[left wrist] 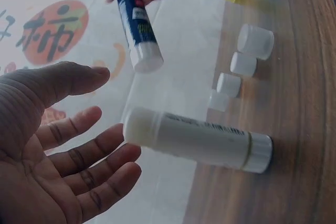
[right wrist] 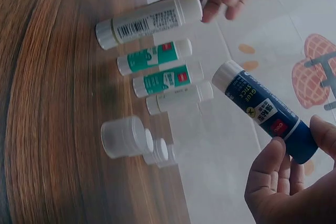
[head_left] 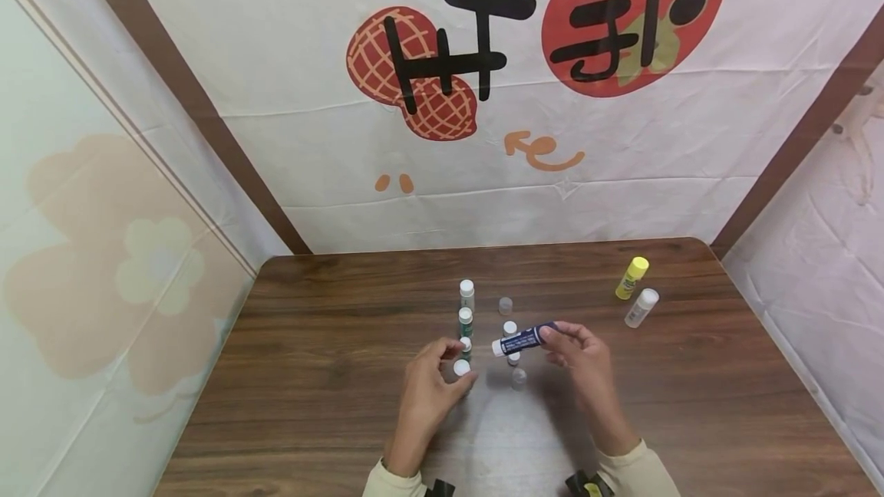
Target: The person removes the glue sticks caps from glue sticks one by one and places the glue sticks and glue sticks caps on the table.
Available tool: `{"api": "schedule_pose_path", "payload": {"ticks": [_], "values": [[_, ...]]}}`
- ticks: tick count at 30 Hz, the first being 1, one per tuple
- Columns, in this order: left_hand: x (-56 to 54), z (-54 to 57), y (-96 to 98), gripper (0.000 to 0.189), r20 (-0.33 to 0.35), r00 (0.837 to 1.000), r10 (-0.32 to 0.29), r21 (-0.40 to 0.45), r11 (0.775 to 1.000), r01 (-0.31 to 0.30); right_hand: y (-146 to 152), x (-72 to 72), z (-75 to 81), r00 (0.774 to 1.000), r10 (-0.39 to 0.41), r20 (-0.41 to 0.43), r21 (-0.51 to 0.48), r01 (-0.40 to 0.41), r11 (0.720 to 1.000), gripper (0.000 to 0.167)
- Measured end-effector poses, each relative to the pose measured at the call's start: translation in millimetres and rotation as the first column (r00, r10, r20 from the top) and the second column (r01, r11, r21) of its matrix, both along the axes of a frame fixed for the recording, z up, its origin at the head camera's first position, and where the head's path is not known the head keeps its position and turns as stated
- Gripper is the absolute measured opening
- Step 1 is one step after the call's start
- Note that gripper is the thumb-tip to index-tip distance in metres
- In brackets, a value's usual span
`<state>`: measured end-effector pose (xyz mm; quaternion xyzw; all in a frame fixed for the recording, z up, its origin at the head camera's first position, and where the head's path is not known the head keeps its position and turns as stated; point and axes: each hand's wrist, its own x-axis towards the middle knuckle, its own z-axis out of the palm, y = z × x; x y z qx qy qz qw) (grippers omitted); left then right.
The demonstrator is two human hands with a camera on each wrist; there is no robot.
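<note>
My right hand (head_left: 587, 363) pinches a dark blue glue stick (head_left: 522, 340) by its blue end, holding it tilted in the air with the white end toward the left. Around the nearest white glue stick (left wrist: 205, 140) my left hand (head_left: 424, 386) is spread, thumb and fingers apart. That stick stands upright at the near end of a row. Behind it come two green-labelled glue sticks (right wrist: 152, 56) and a whitish one (right wrist: 181, 98). Several loose caps (right wrist: 123, 137), some clear and some white, stand in a second row to the right, partly below the blue stick.
A yellow glue stick (head_left: 631, 278) and another white glue stick (head_left: 641, 308) stand at the back right of the brown wooden table (head_left: 311, 374). A printed cloth (head_left: 331, 175) hangs behind the table's far edge, with more cloth at both sides.
</note>
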<state>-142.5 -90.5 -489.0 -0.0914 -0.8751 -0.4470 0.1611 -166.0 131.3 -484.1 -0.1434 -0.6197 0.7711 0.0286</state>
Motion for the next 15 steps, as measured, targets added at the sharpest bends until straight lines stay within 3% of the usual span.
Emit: {"api": "schedule_pose_path", "payload": {"ticks": [5,10,15], "values": [[-2.6,7.7,9.1,0.039,-0.068,0.997,-0.038,-0.001,0.999,0.038,-8,1.2,-0.4,1.0,0.005,-0.002,-0.029,-0.005,1.0,0.02],[-4.2,12.5,19.2,0.044,-0.129,0.989,-0.069,-0.057,0.996,0.062,-17,3.4,0.2,1.0,0.011,0.024,-0.041,-0.01,0.999,0.019],[-5.2,14.7,27.4,0.05,-0.146,0.983,-0.112,-0.119,0.988,0.095,-23,4.6,1.0,0.999,0.015,0.029,-0.063,-0.013,0.998,0.021]]}}
